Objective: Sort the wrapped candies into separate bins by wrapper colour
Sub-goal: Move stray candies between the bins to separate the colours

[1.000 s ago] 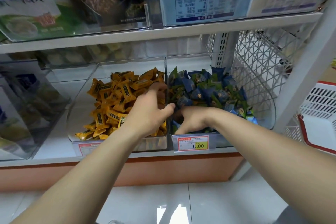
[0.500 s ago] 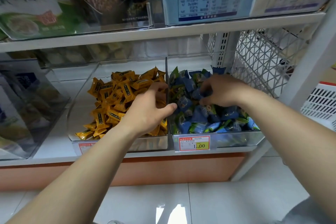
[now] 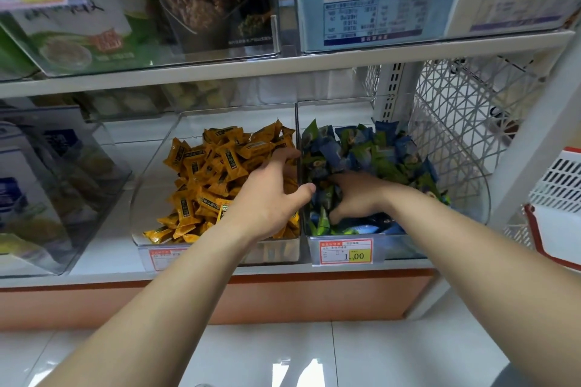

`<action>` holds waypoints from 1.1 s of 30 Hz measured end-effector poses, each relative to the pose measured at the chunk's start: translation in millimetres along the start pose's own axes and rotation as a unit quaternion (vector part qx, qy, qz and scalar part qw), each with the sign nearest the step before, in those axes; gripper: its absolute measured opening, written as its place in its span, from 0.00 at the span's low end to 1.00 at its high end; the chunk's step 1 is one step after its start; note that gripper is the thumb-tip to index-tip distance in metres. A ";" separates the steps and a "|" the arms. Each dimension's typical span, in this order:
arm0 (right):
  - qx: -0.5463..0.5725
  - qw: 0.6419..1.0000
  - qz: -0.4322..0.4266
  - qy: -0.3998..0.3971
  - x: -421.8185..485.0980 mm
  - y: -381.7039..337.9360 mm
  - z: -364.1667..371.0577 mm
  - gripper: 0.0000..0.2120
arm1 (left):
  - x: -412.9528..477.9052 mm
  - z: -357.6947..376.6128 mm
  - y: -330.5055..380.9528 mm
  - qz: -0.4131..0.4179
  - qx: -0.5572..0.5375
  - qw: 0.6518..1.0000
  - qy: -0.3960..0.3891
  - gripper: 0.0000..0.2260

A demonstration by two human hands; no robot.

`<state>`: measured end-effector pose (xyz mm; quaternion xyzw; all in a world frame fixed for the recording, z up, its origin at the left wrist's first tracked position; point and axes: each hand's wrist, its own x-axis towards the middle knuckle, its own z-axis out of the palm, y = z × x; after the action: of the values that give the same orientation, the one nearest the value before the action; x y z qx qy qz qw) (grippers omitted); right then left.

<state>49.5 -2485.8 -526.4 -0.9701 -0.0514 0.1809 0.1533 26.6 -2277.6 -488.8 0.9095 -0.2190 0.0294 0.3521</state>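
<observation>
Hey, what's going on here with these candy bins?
A person is working with both hands in two clear bins side by side. The left hand lies over the yellow candies in the left bin, with its thumb at the divider. The right hand digs into the blue and green candies in the right bin. Its fingers are buried, so I can't tell whether either hand holds a candy.

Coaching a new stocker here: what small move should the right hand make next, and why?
Probably pinch one green candy and lift it out: the right hand rests in the right bin, where green and blue wrappers lie mixed.
</observation>
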 end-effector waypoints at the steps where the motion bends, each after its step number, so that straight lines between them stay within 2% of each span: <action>1: 0.013 1.000 -0.002 -0.009 1.0 1.3 1.4 0.45 | 0.3 0.0 -0.1 0.001 0.002 1.000 0.000 0.26; 4: 0.043 0.999 -0.008 -0.020 1.3 3.1 1.7 0.51 | 0.6 0.2 -1.0 0.000 0.006 1.000 0.003 0.26; 5: 0.067 0.997 -0.011 -0.022 1.6 4.3 1.1 0.49 | 0.6 0.4 -1.2 0.000 0.006 1.000 0.003 0.26; 9: 0.137 0.989 -0.020 -0.060 1.5 5.4 -2.0 0.30 | -0.3 2.2 -0.4 -0.002 0.008 1.000 0.006 0.26; 12: 0.089 0.994 -0.016 -0.065 1.9 3.8 -5.8 0.38 | -0.3 2.0 -1.1 -0.003 0.007 1.000 0.007 0.26; 14: 0.110 0.991 -0.022 -0.072 -0.8 5.5 -11.3 0.39 | -0.5 1.5 -1.3 -0.004 0.002 1.000 0.002 0.26; 19: 0.240 0.962 -0.047 -0.123 -14.3 11.7 -24.0 0.23 | -0.1 -2.1 -1.2 -0.002 -0.005 1.000 -0.009 0.26; 24: 0.231 0.959 -0.058 -0.153 -20.9 1.0 -26.8 0.19 | 2.6 -3.8 -0.6 -0.009 -0.009 1.000 -0.015 0.25; 26: 0.225 0.963 -0.069 -0.132 -23.5 -1.1 -27.0 0.19 | 2.7 -3.8 0.1 -0.010 -0.008 1.000 -0.017 0.25; 29: 0.239 0.968 -0.074 -0.037 -25.3 1.3 -29.3 0.20 | 1.9 -4.1 0.2 -0.011 -0.007 1.000 -0.019 0.25; 33: 0.335 0.937 -0.064 0.079 -27.4 5.0 -33.8 0.19 | 0.5 0.6 6.9 -0.002 0.060 0.998 0.030 0.27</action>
<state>36.7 -2504.2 -488.8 -0.8683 -0.0377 0.1001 0.4844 24.1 -2282.7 -484.9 0.9281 -0.2044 0.0685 0.3036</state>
